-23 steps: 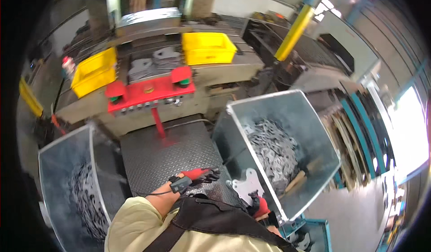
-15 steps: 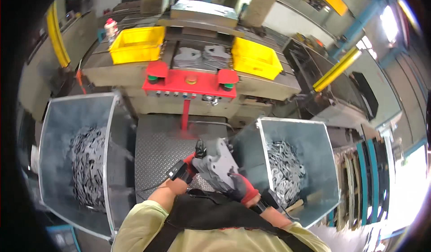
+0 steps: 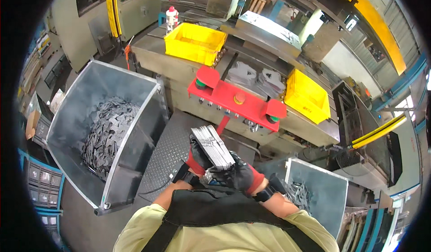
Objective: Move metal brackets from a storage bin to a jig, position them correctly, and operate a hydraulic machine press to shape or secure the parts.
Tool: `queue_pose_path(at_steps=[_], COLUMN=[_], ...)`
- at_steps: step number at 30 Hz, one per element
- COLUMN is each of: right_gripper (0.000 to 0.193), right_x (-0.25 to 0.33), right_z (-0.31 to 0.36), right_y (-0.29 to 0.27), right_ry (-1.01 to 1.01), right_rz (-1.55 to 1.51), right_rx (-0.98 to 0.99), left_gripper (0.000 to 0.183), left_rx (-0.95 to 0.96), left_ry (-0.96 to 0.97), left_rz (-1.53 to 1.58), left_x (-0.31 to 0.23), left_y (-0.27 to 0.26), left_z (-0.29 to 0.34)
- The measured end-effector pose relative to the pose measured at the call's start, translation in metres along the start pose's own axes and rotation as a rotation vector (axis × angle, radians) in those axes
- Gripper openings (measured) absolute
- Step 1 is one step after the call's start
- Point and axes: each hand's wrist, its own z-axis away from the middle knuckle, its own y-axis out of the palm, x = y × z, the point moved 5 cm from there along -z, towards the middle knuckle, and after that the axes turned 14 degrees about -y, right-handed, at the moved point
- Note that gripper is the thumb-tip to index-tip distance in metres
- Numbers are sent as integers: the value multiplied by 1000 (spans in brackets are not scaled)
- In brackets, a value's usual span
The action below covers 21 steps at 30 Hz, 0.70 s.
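gripping plate stack (image 3: 213,147) with left hand (image 3: 196,156) + right hand (image 3: 241,173) | held between both, prob to keep edges flush

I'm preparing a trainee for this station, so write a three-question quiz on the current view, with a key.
1. True or false: the left hand and right hand both hold the stack of metal plates.
2. Between the left yellow bin and right yellow bin lie: A) bottles; B) grey plates; C) hammers.
3. What colour is the control panel?

Key: 1 true; 2 B; 3 red.
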Motion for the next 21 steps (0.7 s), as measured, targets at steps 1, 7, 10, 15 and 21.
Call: queue_pose_path(at_steps=[1,7,10,15,21], right_gripper=[49,52,94,100,61], right_x=[35,199,204,277,350], right_z=[-1,-38,-85,-128,-205], right_y=[-6,0,25,-11,-32], right_ry=[-116,-534,-688,-394,-407], right_rz=[592,1317,2122,1949,1902], right_rx=[34,-104,-132,-436,-391], left_gripper=[59,51,53,61,61], left_rx=[-45,-242,23,-487,-502], left_ry=[27,80,-14,90,47], left_rz=[-6,-108,-171,-695,-1020], left_x=[-7,-14,-25,-32,-60], left_y=[-2,36,36,-22,-50], left_z=[-12,-121,-181,-227,-287])
